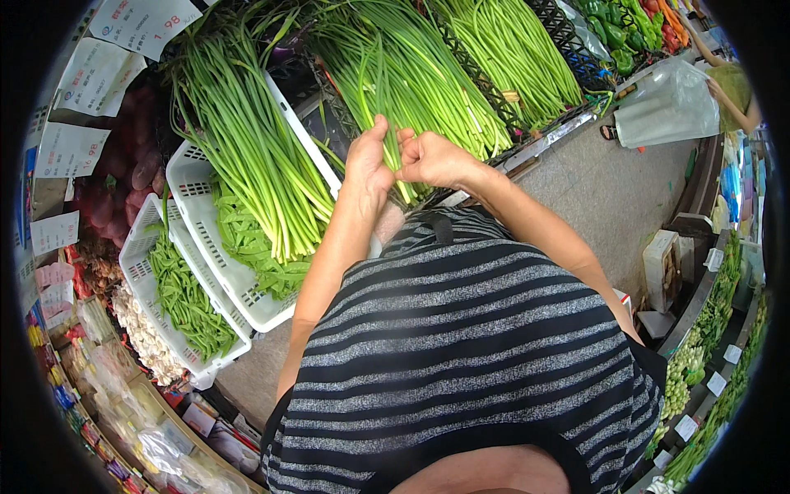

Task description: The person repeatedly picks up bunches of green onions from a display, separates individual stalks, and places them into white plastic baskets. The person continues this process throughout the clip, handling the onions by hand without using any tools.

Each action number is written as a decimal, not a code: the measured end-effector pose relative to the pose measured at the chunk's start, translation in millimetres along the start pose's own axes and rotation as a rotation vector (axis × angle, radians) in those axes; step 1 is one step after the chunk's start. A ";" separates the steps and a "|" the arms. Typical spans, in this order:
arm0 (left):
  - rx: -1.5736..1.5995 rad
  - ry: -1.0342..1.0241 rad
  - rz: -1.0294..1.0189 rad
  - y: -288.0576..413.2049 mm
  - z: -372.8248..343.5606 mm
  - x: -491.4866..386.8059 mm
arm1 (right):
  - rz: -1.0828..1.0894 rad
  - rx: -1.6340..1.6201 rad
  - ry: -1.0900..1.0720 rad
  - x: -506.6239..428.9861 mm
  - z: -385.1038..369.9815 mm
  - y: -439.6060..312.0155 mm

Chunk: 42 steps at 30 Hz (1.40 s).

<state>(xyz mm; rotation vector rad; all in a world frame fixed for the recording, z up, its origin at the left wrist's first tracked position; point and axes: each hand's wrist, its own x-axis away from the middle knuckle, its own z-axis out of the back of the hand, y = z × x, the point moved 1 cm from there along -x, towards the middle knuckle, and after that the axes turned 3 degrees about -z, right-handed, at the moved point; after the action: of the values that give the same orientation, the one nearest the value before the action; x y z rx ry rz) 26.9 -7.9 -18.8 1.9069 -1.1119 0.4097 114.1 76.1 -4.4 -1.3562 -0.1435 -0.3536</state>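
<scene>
Between my two hands stand a few long green stalks point(387, 139), which look like garlic scapes or chives. My left hand point(369, 154) is closed around them with the thumb pointing up. My right hand point(429, 159) pinches at their lower part with curled fingers. Just beyond my hands lies a large pile of the same sort of green stalks point(432, 80) in a black crate. To the left, another bundle of long green stalks point(247, 142) rests across a white plastic basket point(194, 228) over flat green pea pods point(237, 225).
A second white basket point(139, 253) holds small green pods. Garlic bulbs point(139, 327), purplish produce point(123, 167) and price cards point(71, 148) are at the left. A person point(731, 92) with a plastic bag point(666, 105) stands at the upper right. Vegetable shelves point(685, 327) line the right.
</scene>
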 end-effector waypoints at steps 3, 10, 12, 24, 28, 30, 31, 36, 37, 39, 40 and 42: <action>-0.012 -0.015 -0.020 -0.9 4.8 -4.4 | -0.114 0.085 -0.031 2.2 1.7 -7.4; 0.006 0.007 -0.063 5.8 5.6 1.8 | -0.041 0.305 -0.064 4.6 -1.0 -26.1; -0.089 -0.053 -0.060 12.8 12.3 9.2 | -0.018 0.210 -0.207 0.1 6.6 -27.5; -0.678 -0.198 0.013 28.2 22.4 94.6 | -0.276 -1.178 -0.032 -104.1 17.7 -38.6; -0.649 -0.197 -0.051 29.6 49.7 119.0 | -0.246 -1.247 0.099 -132.3 56.3 -56.7; -0.582 -0.155 -0.092 33.7 62.4 131.0 | -0.116 -1.152 0.106 -141.2 72.0 -66.8; -0.558 -0.115 -0.129 34.0 68.4 133.5 | -0.074 -1.120 0.098 -141.2 72.9 -74.4; -0.817 -0.075 -0.383 36.1 79.3 142.0 | 0.249 -0.553 0.251 -119.0 50.7 -137.3; -0.946 -0.048 -0.515 36.4 79.4 141.6 | 0.285 -0.435 0.197 -117.2 50.2 -146.6; -1.015 0.027 -0.530 43.1 77.8 149.8 | 0.352 -0.233 0.098 -113.6 39.6 -171.9; -1.073 0.066 -0.533 45.4 79.9 153.7 | 0.429 -0.100 0.054 -116.5 31.9 -181.6; -1.163 0.145 -0.510 46.4 87.1 159.9 | 0.578 0.173 -0.042 -126.9 7.8 -199.3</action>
<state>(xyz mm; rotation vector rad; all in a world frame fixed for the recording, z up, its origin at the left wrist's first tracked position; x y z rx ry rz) 64.3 -175.4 57.6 1.0057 -0.5008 -0.3425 -69.9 70.8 143.9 -1.1735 0.1799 0.1705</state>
